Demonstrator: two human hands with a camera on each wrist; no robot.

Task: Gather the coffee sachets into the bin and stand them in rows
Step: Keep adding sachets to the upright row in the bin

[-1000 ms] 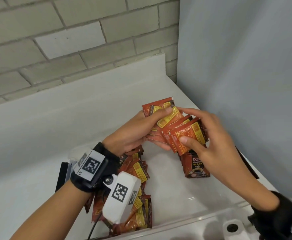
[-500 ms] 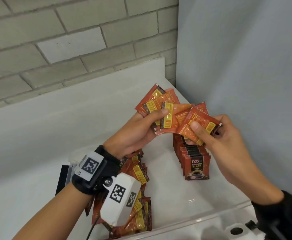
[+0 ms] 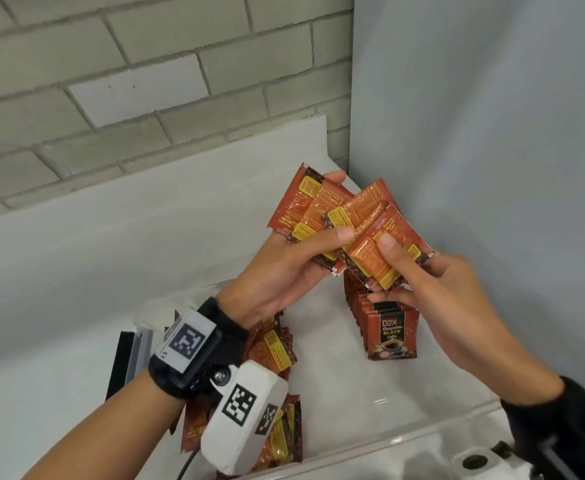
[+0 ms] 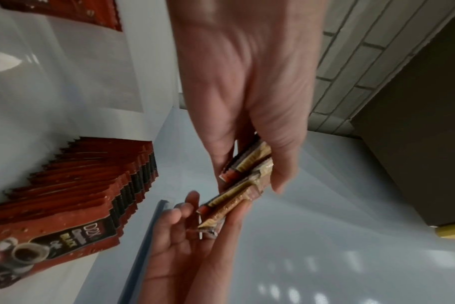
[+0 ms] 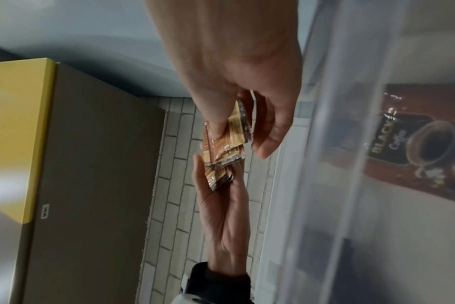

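Note:
Both hands hold a fanned bunch of red coffee sachets (image 3: 346, 223) above the clear plastic bin (image 3: 405, 441). My left hand (image 3: 304, 254) grips the left part of the fan, thumb on top. My right hand (image 3: 398, 268) pinches the front sachet (image 3: 370, 261) at the fan's right, thumb on its face. Below them a row of sachets (image 3: 388, 330) stands upright in the bin's right side, the front one reading "D2X Black Coffee". The same row (image 4: 73, 191) shows in the left wrist view. Loose sachets (image 3: 277, 351) lie heaped in the bin's left part, partly hidden by my left wrist.
A grey panel (image 3: 491, 150) rises right of the bin and a brick wall (image 3: 128, 81) stands behind the white counter (image 3: 76, 254). A dark flat object (image 3: 121, 362) stands left of the bin. A yellow-edged cabinet (image 5: 39, 123) shows in the right wrist view.
Both hands have lifted the bunch of sachets up off the standing row and fanned it wider. The standing row is now uncovered.

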